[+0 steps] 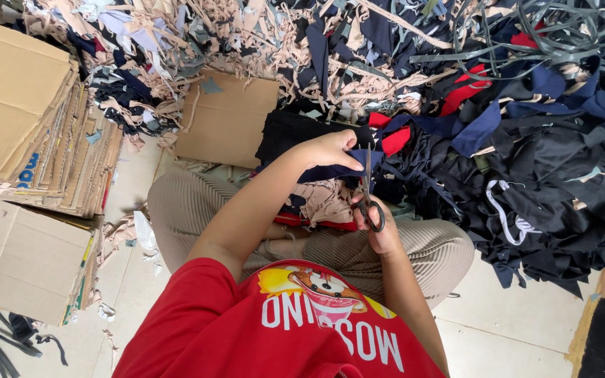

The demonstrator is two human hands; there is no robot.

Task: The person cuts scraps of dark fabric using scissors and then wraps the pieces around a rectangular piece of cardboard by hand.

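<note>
My left hand (327, 149) pinches a dark navy piece of fabric (358, 162) and holds it up over my lap. My right hand (381, 225) grips a pair of black-handled scissors (368, 197), fingers through the loops, blades pointing up into the navy fabric just right of my left hand. I sit cross-legged in beige ribbed trousers (190, 203) and a red printed shirt. Beige and red scraps (323, 203) lie in my lap beneath the hands.
A large heap of black, navy, red and beige fabric scraps (526, 133) fills the floor ahead and to the right. Flattened cardboard stacks (29, 140) stand at left, one cardboard sheet (229, 115) lies ahead. Pale floor tiles (498, 322) show at lower right.
</note>
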